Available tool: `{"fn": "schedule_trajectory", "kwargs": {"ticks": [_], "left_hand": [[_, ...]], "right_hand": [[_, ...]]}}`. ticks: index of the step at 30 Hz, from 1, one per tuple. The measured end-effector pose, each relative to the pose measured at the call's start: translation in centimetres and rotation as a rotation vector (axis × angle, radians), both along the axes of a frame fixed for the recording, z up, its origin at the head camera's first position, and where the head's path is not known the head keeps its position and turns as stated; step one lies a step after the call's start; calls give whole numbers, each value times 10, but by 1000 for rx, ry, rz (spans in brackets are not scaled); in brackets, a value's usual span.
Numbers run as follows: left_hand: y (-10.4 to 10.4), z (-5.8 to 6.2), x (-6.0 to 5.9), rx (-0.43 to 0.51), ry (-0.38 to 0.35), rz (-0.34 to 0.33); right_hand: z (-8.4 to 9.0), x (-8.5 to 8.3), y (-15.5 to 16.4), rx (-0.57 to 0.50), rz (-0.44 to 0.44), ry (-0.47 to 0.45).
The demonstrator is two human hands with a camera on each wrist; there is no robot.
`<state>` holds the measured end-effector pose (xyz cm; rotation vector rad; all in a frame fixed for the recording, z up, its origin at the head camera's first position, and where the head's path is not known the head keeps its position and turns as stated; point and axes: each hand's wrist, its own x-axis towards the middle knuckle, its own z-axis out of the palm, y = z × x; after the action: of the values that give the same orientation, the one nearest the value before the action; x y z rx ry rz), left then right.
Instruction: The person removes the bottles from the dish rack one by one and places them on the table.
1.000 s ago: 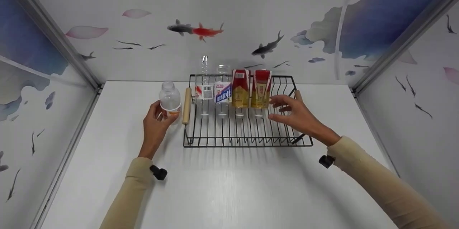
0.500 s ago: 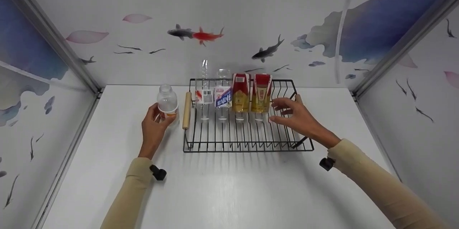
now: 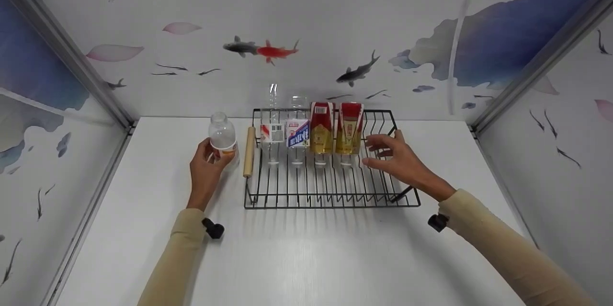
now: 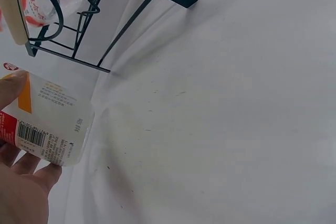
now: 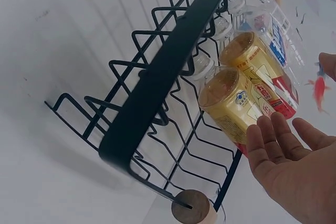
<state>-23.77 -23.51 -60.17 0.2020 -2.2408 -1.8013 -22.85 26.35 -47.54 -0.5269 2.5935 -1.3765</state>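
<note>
My left hand [image 3: 207, 164] grips a clear, wide-necked plastic bottle [image 3: 221, 134] by its white, red and orange label, left of the black wire rack [image 3: 330, 207]. The bottle's mouth points up, with a slight tilt to the left. In the left wrist view its label [image 4: 44, 114] shows between thumb and fingers. My right hand [image 3: 397, 160] is spread above the rack's right side, nearest to a red-and-gold bottle [image 3: 349, 129]. A narrow gap separates its fingertips from that bottle in the head view. A second red-and-gold bottle [image 3: 321, 129] leans beside it, neck end towards me.
Two clear bottles stand in the rack's left part, one with a blue, white and red label [image 3: 298, 132], one with a barcode label [image 3: 273, 132]. The rack has wooden handles [image 3: 249, 152] at its sides. Behind the white table [image 3: 306, 258] rises a fish-patterned wall [image 3: 306, 4].
The head view has shifted slightly. My left hand has brought the clear bottle a little to the left. My right hand has drawn slightly rightwards from the nearest red-and-gold bottle.
</note>
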Motion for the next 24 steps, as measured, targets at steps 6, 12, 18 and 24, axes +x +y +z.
{"fn": "schedule_trajectory", "kwargs": {"ticks": [6, 12, 18, 24], "left_hand": [[1, -5, -3, 11, -6, 2], [0, -10, -6, 37, -2, -12], [-2, -13, -4, 43, -14, -19], [-3, -9, -2, 22, -60, -67]], "right_hand": [[0, -1, 1, 3, 5, 6], [-3, -2, 2, -15, 16, 4], [-5, -1, 0, -20, 16, -8], [-2, -1, -1, -2, 12, 5]]}}
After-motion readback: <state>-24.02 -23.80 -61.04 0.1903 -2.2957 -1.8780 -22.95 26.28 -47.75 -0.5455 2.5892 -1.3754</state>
